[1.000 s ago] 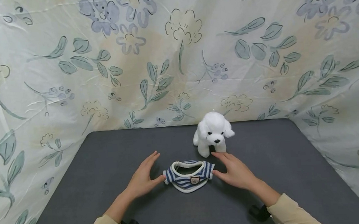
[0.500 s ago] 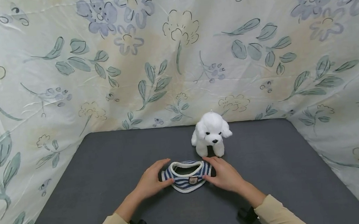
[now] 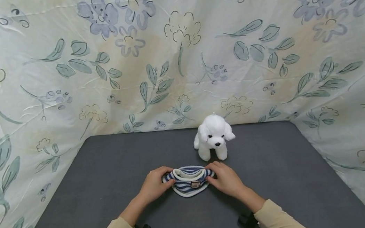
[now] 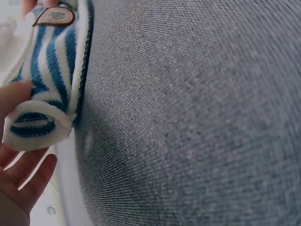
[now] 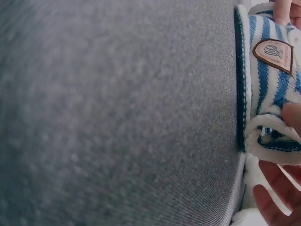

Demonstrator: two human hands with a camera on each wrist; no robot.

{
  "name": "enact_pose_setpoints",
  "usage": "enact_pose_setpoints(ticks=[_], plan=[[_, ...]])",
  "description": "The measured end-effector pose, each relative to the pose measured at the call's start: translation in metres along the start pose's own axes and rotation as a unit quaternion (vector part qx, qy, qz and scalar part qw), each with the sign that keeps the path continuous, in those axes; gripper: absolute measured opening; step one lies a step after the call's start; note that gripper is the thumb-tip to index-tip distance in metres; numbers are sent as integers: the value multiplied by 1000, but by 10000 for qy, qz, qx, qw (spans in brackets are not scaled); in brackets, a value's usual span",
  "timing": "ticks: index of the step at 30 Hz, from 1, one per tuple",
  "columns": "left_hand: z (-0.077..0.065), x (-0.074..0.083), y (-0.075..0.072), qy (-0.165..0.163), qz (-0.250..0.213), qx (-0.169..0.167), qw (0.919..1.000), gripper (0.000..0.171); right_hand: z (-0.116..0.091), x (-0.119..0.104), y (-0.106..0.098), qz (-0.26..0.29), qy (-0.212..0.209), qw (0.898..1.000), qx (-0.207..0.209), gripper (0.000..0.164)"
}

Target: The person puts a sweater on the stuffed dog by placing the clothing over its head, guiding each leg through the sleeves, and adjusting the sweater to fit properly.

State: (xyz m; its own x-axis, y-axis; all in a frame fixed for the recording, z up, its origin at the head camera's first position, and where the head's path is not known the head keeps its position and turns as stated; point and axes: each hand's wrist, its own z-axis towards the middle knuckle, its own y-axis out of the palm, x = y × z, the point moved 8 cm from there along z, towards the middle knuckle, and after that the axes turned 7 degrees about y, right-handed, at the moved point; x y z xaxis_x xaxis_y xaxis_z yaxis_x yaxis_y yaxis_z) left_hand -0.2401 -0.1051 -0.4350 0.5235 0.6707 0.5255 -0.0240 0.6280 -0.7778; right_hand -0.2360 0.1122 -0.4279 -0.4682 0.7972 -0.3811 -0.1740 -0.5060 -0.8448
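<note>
Left grip (image 3: 156, 183) and right grip (image 3: 225, 181) pinch the small blue-and-white striped knit shirt (image 3: 187, 187) by its 2 sides; seemingly light, soft and floppy, it probably holds best there.

Garment (image 3: 188, 190) on the counter (image 3: 189, 218), between the left fingers (image 4: 41, 173) and the right fingers (image 5: 276, 184); toy dog (image 3: 213, 136) behind, slightly right; backdrop cloth (image 3: 179, 65) behind the counter.

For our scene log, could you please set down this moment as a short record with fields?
Left hand: grips the striped garment near one sleeve
Right hand: grips it near the other sleeve
Garment front: blue and white stripes, small patch
Beyond the garment: white plush dog, upright
Surface: dark grey tabletop
Backdrop: floral cloth
</note>
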Motion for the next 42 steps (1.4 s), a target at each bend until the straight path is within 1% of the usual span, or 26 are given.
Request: enact_pose_setpoints(ticks=[3, 7, 10, 14, 19, 23, 28, 34, 38, 42], plan=[[1, 1, -2, 20, 110, 143, 9998, 17, 1, -1, -2, -30, 21, 9998, 196, 19], [2, 5, -5, 98, 258, 270, 9993, 15, 3, -1, -3, 2, 114, 9995, 304, 16], [3, 8, -7, 108, 325, 260, 9991, 14, 3, 0, -4, -14, 165, 9994, 296, 16], [7, 9, -10, 70, 504, 159, 9986, 13, 5, -2, -9, -41, 174, 9994, 292, 15], [14, 14, -23, -12, 551, 148, 9984, 12, 10, -8, -20, 73, 173, 9996, 190, 15], [19, 21, -37, 13, 539, 168, 9984, 12, 13, -14, -31, 122, 121, 9998, 112, 16], [28, 36, -55, 281, 606, 181, 9976, 11, 20, -24, -53, 111, -105, 9995, 270, 17], [40, 57, -79, 608, 755, 220, 9950, 11, 31, -34, -85, 200, -325, 9985, 405, 15], [50, 73, -93, 947, 896, 235, 9912, 14, 38, -36, -105, 156, -397, 9980, 458, 15], [61, 86, -104, 1245, 1036, 249, 9865, 16, 46, -36, -125, 64, -466, 9969, 633, 14]])
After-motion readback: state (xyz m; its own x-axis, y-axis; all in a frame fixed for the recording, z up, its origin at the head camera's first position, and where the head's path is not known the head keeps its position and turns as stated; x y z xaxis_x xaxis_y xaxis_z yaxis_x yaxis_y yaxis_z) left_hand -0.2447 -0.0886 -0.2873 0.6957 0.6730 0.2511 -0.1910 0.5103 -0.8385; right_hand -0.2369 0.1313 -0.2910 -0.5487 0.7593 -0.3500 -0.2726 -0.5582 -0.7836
